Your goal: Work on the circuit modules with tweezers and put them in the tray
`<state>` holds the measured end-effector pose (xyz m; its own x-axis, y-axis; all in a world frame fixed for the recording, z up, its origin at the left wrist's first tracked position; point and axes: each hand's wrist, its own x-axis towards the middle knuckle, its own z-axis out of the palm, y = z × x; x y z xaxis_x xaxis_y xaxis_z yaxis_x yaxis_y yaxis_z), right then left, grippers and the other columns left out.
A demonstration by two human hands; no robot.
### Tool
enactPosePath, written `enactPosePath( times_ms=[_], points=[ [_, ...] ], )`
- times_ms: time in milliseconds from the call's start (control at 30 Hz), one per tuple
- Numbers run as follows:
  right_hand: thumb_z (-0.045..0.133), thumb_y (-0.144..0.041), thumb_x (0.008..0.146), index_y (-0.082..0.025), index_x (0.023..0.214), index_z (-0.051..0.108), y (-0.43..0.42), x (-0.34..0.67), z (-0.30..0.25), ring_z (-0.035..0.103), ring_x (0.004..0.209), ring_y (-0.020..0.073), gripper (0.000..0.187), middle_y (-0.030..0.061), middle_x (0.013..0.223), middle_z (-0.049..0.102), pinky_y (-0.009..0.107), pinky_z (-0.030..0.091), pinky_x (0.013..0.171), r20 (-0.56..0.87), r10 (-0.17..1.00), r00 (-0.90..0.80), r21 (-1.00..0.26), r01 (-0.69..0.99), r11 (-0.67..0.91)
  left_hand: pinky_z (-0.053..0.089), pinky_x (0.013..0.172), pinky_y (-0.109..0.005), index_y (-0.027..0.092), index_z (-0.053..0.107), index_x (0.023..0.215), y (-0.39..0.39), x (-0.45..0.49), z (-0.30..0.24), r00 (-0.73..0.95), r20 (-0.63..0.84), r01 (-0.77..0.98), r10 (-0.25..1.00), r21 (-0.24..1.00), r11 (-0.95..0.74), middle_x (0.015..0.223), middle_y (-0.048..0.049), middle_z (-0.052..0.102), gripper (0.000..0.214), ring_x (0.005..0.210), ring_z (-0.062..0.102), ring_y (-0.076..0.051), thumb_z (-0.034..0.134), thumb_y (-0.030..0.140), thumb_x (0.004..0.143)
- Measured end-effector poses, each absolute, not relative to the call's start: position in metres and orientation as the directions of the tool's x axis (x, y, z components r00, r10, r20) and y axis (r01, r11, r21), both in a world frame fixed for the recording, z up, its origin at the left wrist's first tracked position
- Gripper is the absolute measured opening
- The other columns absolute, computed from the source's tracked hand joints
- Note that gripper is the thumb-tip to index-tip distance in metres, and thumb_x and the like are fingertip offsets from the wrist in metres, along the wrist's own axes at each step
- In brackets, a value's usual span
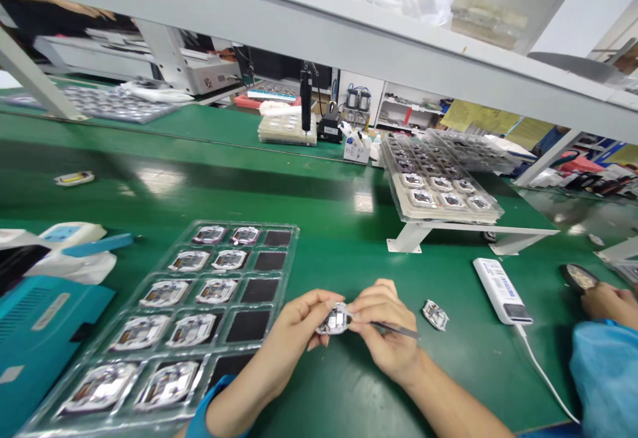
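In the head view, my left hand [295, 326] pinches a small electronic module [333, 319] by its left edge, above the green bench. The module has a pale rounded frame and small circuit parts on its upper face. My right hand [383, 324] is closed round tweezers [401, 329], whose dark back end sticks out to the right. Its fingertips meet the module's right edge and hide the tweezer tips. A similar module [435, 315] lies on the bench to the right of my right hand. Left of my hands, a clear tray [239, 345] holds two columns of modules beside a column of dark bare pockets.
A teal box [42, 338] stands at the left. Stacked module trays [441, 215] rest on a low white stand [413, 235]. A white power strip [501, 288] with its cable lies at right, near another person's hand [611, 302]. A shelf beam [319, 32] crosses above.
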<state>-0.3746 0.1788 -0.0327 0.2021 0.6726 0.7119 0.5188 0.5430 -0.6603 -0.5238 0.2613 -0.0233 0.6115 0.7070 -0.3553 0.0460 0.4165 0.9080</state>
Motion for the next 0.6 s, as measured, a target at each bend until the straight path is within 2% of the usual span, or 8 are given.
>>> enactPosePath(
  times_ms=[167,333,433,600],
  points=[
    [0.071,-0.020,0.087,-0.026,0.085,0.070,0.1809,-0.3768,-0.0387,0.073,0.073,0.0222,0.007,0.0022,0.081,0.079,0.043,0.049,0.079,0.646,0.691,0.325,-0.753,0.418,0.507,0.029,0.045,-0.021,0.014,0.072,0.086,0.2603,-0.5238,-0.0227,0.616,-0.350,0.050,0.706,0.912,0.408,0.058,0.0033,0.058,0.041,0.049,0.046,-0.009,0.074,0.052,0.072],
    [0.071,-0.024,0.087,-0.023,0.083,0.070,0.1812,-0.3790,-0.0392,0.072,0.075,0.0217,0.005,0.0047,0.079,0.078,0.037,0.055,0.072,0.521,0.741,0.423,-0.852,0.313,0.420,0.030,0.046,-0.021,0.014,0.072,0.087,0.2590,-0.5236,-0.0238,0.621,-0.328,0.044,0.712,0.921,0.386,0.060,0.0027,0.059,0.040,0.051,0.047,-0.010,0.072,0.051,0.074],
    [0.070,-0.023,0.088,-0.022,0.085,0.070,0.1802,-0.3794,-0.0386,0.072,0.076,0.0211,0.003,0.0052,0.080,0.077,0.035,0.058,0.070,0.465,0.769,0.439,-0.885,0.267,0.382,0.029,0.045,-0.021,0.014,0.073,0.087,0.2589,-0.5229,-0.0248,0.624,-0.326,0.048,0.710,0.923,0.381,0.059,0.0029,0.058,0.039,0.050,0.047,-0.010,0.072,0.051,0.074],
    [0.070,-0.018,0.087,-0.022,0.085,0.070,0.1783,-0.3782,-0.0357,0.073,0.078,0.0206,0.004,0.0051,0.082,0.076,0.034,0.059,0.074,0.478,0.788,0.388,-0.874,0.298,0.383,0.028,0.046,-0.021,0.015,0.073,0.084,0.2600,-0.5219,-0.0271,0.626,-0.335,0.065,0.704,0.922,0.381,0.059,0.0033,0.057,0.040,0.049,0.047,-0.010,0.075,0.053,0.071]
  ],
)
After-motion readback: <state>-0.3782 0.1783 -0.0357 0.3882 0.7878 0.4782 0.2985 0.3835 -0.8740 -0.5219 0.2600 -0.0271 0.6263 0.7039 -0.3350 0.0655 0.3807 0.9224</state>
